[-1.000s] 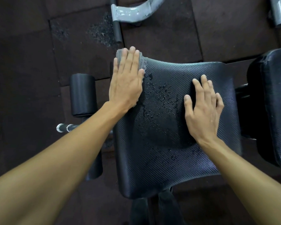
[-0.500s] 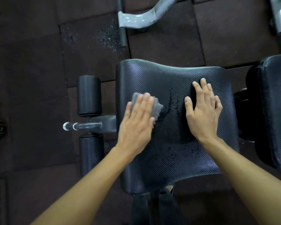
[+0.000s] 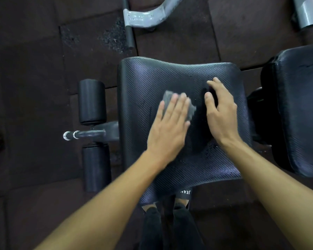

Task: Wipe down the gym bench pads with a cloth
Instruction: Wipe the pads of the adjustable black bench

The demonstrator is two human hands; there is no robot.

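Pressing the grey cloth (image 3: pixel 168 97) flat on the middle of the surface (image 3: pixel 143 83), the left hand (image 3: pixel 170 127) is near the loose, empty right hand (image 3: pixel 220 112). They may bump, and wet drops (image 3: pixel 210 147) get missed.

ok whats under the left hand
A grey cloth, pressed flat on the black seat pad by the left hand. Only its far edge and right corner show; the hand covers the rest.

Dark rubber tiles (image 3: pixel 170 46) are covering the floor, seams showing between them. At twelve o'clock a chipped grey metal frame (image 3: pixel 145 17) is crossing a black bar (image 3: pixel 129 35); rubber crumbs (image 3: pixel 114 37) are lying at eleven. A grey tube (image 3: pixel 306 11) is standing at one o'clock.
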